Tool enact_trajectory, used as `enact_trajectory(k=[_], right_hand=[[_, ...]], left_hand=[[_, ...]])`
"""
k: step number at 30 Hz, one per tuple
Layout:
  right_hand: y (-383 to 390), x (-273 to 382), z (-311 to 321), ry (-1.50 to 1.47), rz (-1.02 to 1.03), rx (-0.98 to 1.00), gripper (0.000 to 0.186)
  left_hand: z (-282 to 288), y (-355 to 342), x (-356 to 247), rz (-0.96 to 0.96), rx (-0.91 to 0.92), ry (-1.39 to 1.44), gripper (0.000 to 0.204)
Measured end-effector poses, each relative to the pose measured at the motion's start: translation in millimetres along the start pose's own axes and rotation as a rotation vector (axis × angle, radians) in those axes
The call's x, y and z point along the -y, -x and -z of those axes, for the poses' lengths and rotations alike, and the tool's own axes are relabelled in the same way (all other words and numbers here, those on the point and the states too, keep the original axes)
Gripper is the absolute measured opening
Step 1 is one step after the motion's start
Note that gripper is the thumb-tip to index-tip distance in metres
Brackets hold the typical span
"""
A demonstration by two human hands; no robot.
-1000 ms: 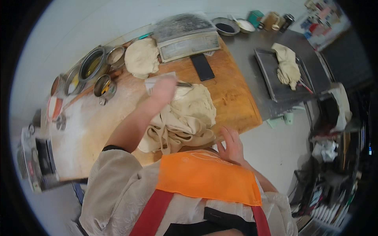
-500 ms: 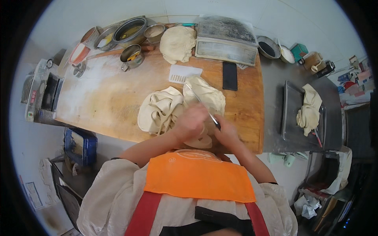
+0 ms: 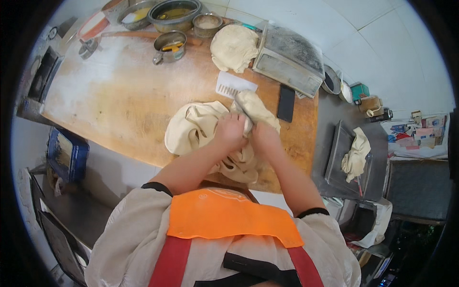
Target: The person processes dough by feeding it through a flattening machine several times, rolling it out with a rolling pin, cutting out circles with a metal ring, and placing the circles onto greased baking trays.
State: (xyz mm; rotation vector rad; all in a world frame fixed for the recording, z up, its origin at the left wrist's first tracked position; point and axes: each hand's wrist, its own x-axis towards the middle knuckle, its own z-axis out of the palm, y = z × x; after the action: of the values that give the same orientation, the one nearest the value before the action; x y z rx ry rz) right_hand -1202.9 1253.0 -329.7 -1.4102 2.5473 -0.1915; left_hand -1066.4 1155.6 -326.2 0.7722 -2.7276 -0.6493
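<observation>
My left hand (image 3: 230,130) has its fingers curled on the pale dough beside the knife blade (image 3: 242,109). My right hand (image 3: 263,136) is closed on the knife's handle, which it mostly hides. The blade lies across a rounded piece of dough (image 3: 258,107). A pile of folded dough strips (image 3: 189,126) rests left of my hands and spreads under them. Just behind are a white slotted scraper (image 3: 234,83) and a black phone (image 3: 286,104).
Along the wooden board's (image 3: 105,110) back are bowls (image 3: 174,14), a metal cup (image 3: 167,53), another dough slab (image 3: 233,48) and a metal scale (image 3: 287,62). At right a tray (image 3: 333,153) holds draped dough (image 3: 356,153). A blue tub (image 3: 67,153) sits below left.
My right hand has risen from the board's front edge and taken the knife from near my left hand. My left hand has dropped onto the dough. The view has turned.
</observation>
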Motion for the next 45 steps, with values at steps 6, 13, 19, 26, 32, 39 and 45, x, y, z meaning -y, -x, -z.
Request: enact_trajectory(k=[6,13,19,26,32,39,45], right_hand=[[20,-26,42,-0.02,0.027,0.189,0.033],[77,-84,15,-0.078,0.039,0.15,0.031],[4,-93,6,-0.345,0.082,0.302,0.039],[3,-115,-6,-0.574,0.002,0.333,0.05],[19,-103,-3,-0.429,0.144,0.184,0.041],[78,-56,46,-0.934,-0.203,0.037,0.031],[11,-22,-22,-0.815,-0.309,-0.082,0.028]], left_hand=[[-8,38,5,-0.107,-0.24,0.146,0.046],[-16,32,-1,0.01,-0.284,0.139,0.04],[28,40,-39,0.199,-0.203,0.214,0.031],[149,85,-8,0.541,-0.386,-0.118,0.029],[55,102,71,0.567,-0.392,-0.35,0.041],[132,92,28,0.76,0.028,-0.014,0.073],[103,-2,13,0.221,-0.148,0.168,0.075]])
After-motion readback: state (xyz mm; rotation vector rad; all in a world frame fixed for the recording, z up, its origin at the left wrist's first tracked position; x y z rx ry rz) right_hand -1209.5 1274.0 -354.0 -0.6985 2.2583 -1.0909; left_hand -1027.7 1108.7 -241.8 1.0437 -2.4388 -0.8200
